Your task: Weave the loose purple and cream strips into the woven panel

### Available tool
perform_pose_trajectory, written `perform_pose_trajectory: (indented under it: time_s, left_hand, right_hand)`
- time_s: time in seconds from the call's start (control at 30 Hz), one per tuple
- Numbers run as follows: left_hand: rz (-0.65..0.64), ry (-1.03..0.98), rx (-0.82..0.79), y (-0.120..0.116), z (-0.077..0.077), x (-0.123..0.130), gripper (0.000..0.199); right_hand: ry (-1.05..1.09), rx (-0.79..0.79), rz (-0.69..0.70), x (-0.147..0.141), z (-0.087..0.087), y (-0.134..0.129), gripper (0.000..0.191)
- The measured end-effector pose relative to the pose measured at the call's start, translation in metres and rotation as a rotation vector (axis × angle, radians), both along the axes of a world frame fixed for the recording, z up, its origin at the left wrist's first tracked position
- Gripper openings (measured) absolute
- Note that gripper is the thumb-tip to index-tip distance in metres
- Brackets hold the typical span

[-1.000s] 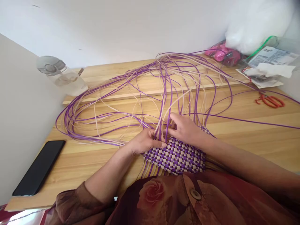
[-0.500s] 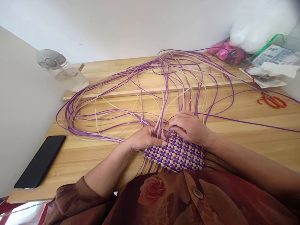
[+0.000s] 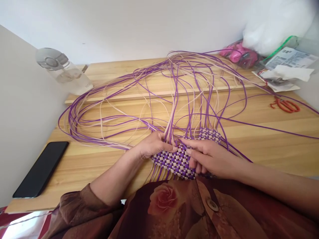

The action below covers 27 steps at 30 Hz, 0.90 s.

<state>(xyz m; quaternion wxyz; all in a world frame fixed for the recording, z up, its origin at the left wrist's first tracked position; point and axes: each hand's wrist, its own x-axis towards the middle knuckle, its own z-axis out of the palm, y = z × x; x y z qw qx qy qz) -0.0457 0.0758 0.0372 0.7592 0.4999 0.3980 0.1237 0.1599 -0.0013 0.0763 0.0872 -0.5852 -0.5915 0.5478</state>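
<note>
A purple and beige woven piece (image 3: 174, 163) lies at the table's front edge against my body. My left hand (image 3: 155, 146) grips its upper left edge, thumb on the weave, with several upright strands standing between thumb and fingers. Over the middle of the piece, my right hand (image 3: 206, 154) pinches a purple strand at the edge between thumb and index finger, the other fingers curled. Another part of the weave (image 3: 210, 134) shows beyond the right hand. Long loose purple and beige strands (image 3: 74, 116) fan out from the piece and loop across the table.
A black phone (image 3: 41, 169) lies at the left, and a clear bottle with a grey lid (image 3: 64, 71) stands behind it. Red-handled scissors (image 3: 286, 104) lie at the right. Behind them are papers (image 3: 286, 74), a pink bundle in plastic (image 3: 240, 54) and a white bag (image 3: 276, 26).
My right hand has come down and toward me from the far edge of the weave, uncovering its far right part. A purple strand now loops above it. My left hand stays nearly in place.
</note>
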Motion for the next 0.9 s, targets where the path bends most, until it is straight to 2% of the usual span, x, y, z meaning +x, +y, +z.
perform_pose_trajectory:
  time_s: [0.07,0.17,0.37,0.6,0.8,0.87,0.9]
  left_hand:
    - [-0.004,-0.01,-0.015,0.0,-0.001,0.0,0.034]
    - [-0.004,-0.025,0.021,0.0,-0.004,0.0,0.038]
    - [0.057,-0.004,0.158,-0.004,-0.013,0.006,0.03]
    - [0.042,0.105,0.278,-0.005,-0.017,0.008,0.028]
    - [-0.005,0.123,0.319,-0.005,-0.012,0.006,0.032]
    - [0.0,0.121,0.354,-0.006,-0.011,0.007,0.029]
    - [0.01,0.112,0.362,-0.006,-0.011,0.007,0.027]
  right_hand:
    - [0.131,-0.197,-0.118,-0.013,0.002,-0.001,0.059]
    - [0.273,-0.328,-0.232,-0.028,0.003,0.0,0.06]
    - [0.381,-0.294,-0.33,-0.042,-0.001,0.004,0.064]
    - [0.341,-0.349,-0.255,-0.029,0.0,-0.002,0.084]
    - [0.364,-0.323,-0.197,-0.035,-0.005,-0.003,0.081]
    - [0.274,-0.246,-0.1,-0.028,-0.002,0.002,0.075]
    - [0.181,-0.122,-0.04,-0.022,0.0,0.007,0.068]
